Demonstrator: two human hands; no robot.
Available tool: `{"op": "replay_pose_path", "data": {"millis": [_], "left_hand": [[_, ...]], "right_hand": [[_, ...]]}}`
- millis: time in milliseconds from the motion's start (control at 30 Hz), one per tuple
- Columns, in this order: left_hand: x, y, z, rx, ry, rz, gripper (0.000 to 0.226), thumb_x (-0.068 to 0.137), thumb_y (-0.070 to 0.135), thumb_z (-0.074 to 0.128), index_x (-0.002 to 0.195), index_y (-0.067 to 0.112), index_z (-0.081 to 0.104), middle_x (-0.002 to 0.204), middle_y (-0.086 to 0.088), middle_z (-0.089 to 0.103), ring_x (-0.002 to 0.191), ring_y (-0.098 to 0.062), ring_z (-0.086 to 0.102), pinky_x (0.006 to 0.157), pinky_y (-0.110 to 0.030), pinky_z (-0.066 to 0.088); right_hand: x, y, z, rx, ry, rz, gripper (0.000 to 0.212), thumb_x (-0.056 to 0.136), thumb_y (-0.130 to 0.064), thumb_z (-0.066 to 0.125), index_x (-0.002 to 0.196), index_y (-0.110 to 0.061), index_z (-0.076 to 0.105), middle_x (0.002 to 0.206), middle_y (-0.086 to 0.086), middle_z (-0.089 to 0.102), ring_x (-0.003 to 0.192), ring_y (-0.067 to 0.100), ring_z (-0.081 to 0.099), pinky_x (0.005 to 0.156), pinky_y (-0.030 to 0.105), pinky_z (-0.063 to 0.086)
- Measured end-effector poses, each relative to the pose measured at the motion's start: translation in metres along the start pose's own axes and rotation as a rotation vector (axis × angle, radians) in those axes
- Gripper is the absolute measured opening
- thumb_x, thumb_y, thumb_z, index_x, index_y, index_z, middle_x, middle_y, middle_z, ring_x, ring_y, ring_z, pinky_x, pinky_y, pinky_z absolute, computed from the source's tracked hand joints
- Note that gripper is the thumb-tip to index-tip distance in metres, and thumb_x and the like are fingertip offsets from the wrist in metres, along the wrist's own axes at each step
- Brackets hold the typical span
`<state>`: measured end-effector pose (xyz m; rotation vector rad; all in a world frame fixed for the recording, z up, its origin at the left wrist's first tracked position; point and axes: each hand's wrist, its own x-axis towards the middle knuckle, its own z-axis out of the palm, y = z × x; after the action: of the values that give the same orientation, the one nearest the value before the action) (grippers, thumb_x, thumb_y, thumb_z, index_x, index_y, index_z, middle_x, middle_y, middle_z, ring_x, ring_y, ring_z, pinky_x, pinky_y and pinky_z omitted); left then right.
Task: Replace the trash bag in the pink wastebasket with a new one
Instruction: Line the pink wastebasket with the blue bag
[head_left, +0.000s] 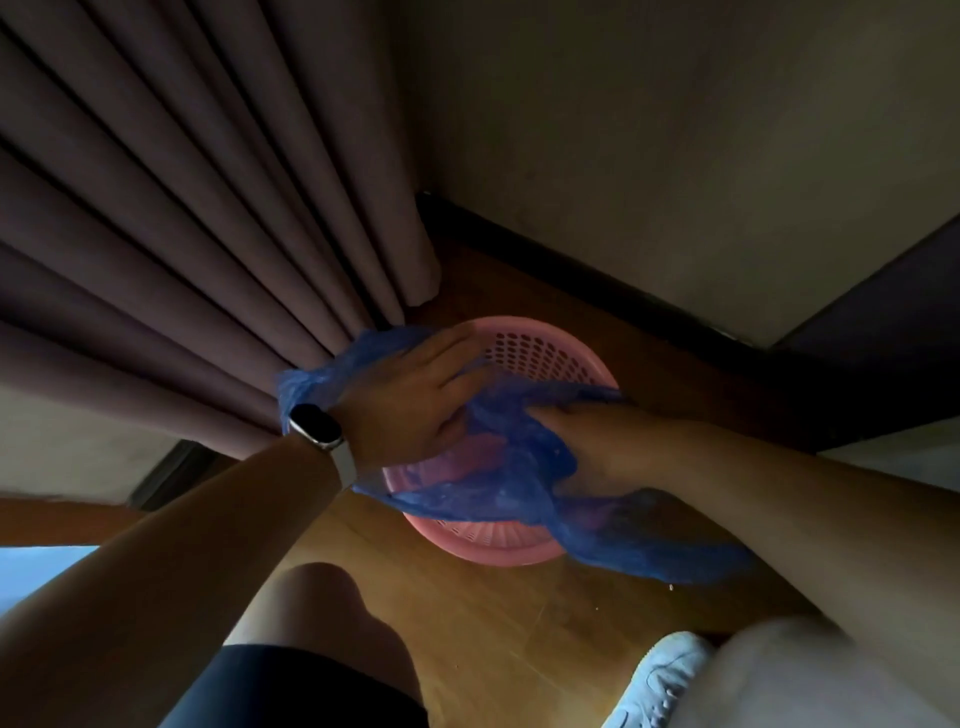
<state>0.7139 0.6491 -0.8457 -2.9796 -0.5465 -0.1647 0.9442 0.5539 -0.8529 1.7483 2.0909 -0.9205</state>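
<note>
The pink wastebasket (543, 349), with a perforated wall, stands on the wooden floor in a corner. A blue trash bag (501, 470) lies loosely over its mouth and spills over the near right rim. My left hand (410, 400), with a watch on the wrist, reaches across the left rim with fingers stretched out; a fold of the bag wraps behind that wrist. My right hand (597, 441) is pushed into the bag from the right, index finger straight, its lower fingers covered by blue plastic.
A dark pleated curtain (208, 234) hangs right beside the basket on the left. A wall (675, 156) with a dark baseboard runs behind it, and dark furniture (883, 338) stands to the right. My knee (322, 613) and a white shoe (660, 675) are near the bottom.
</note>
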Motion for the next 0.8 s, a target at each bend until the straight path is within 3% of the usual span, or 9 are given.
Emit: {"op": "replay_pose_path", "data": {"millis": [67, 133, 267, 400, 500, 667, 800], "left_hand": [[0.006, -0.003, 0.006, -0.003, -0.11, 0.009, 0.056, 0.079, 0.032, 0.06, 0.129, 0.007, 0.058, 0.139, -0.018, 0.052, 0.132, -0.033, 0.042, 0.107, -0.042, 0.036], [0.004, -0.008, 0.015, -0.004, -0.219, -0.026, 0.062, 0.077, 0.036, 0.067, 0.131, 0.008, 0.057, 0.14, -0.016, 0.052, 0.131, -0.033, 0.047, 0.102, -0.044, 0.043], [-0.003, -0.018, 0.023, -0.102, -0.309, -0.239, 0.069, 0.085, 0.047, 0.041, 0.145, 0.014, 0.036, 0.152, -0.013, 0.037, 0.137, -0.032, 0.04, 0.094, -0.051, 0.049], [-0.004, -0.024, 0.031, -0.118, -0.243, -0.209, 0.067, 0.089, 0.047, 0.038, 0.149, 0.018, 0.026, 0.157, -0.017, 0.025, 0.14, -0.037, 0.033, 0.098, -0.055, 0.044], [-0.003, -0.024, 0.034, -0.094, -0.229, -0.132, 0.067, 0.089, 0.04, 0.044, 0.148, 0.015, 0.027, 0.156, -0.015, 0.029, 0.142, -0.035, 0.031, 0.099, -0.052, 0.044], [-0.002, -0.028, 0.042, -0.104, -0.268, -0.064, 0.064, 0.091, 0.036, 0.05, 0.149, 0.019, 0.029, 0.159, -0.008, 0.024, 0.146, -0.03, 0.023, 0.101, -0.05, 0.042], [0.003, -0.03, 0.046, -0.191, -0.3, -0.216, 0.067, 0.089, 0.049, 0.036, 0.15, 0.021, 0.024, 0.159, -0.009, 0.023, 0.144, -0.032, 0.027, 0.103, -0.054, 0.041]], "right_hand": [[-0.004, -0.002, 0.001, -0.013, -0.015, -0.043, 0.077, 0.083, -0.042, 0.066, 0.147, -0.021, 0.03, 0.135, 0.008, 0.051, 0.118, 0.03, 0.052, 0.097, 0.042, 0.045], [-0.004, -0.003, -0.001, 0.013, 0.026, -0.075, 0.066, 0.086, -0.039, 0.064, 0.143, -0.022, 0.037, 0.135, 0.005, 0.052, 0.12, 0.027, 0.052, 0.099, 0.04, 0.044], [-0.005, 0.006, -0.01, 0.016, 0.195, -0.04, 0.051, 0.09, -0.039, 0.058, 0.138, -0.032, 0.04, 0.14, -0.007, 0.046, 0.128, 0.018, 0.045, 0.103, 0.035, 0.041], [-0.006, 0.02, -0.015, -0.01, 0.361, 0.043, 0.059, 0.09, -0.039, 0.058, 0.143, -0.023, 0.037, 0.147, 0.0, 0.039, 0.134, 0.021, 0.036, 0.108, 0.037, 0.037], [-0.003, 0.027, -0.011, -0.062, 0.391, 0.103, 0.074, 0.086, -0.04, 0.062, 0.147, -0.019, 0.027, 0.148, 0.007, 0.033, 0.134, 0.027, 0.031, 0.11, 0.038, 0.033], [0.007, 0.037, -0.003, 0.142, 0.374, 0.158, 0.092, 0.08, -0.04, 0.071, 0.15, -0.021, 0.014, 0.152, 0.005, 0.024, 0.137, 0.024, 0.031, 0.107, 0.035, 0.036], [0.015, 0.045, 0.003, 0.242, 0.366, 0.182, 0.102, 0.077, -0.041, 0.075, 0.152, -0.024, 0.009, 0.155, 0.004, 0.025, 0.137, 0.022, 0.037, 0.108, 0.036, 0.039]]}}
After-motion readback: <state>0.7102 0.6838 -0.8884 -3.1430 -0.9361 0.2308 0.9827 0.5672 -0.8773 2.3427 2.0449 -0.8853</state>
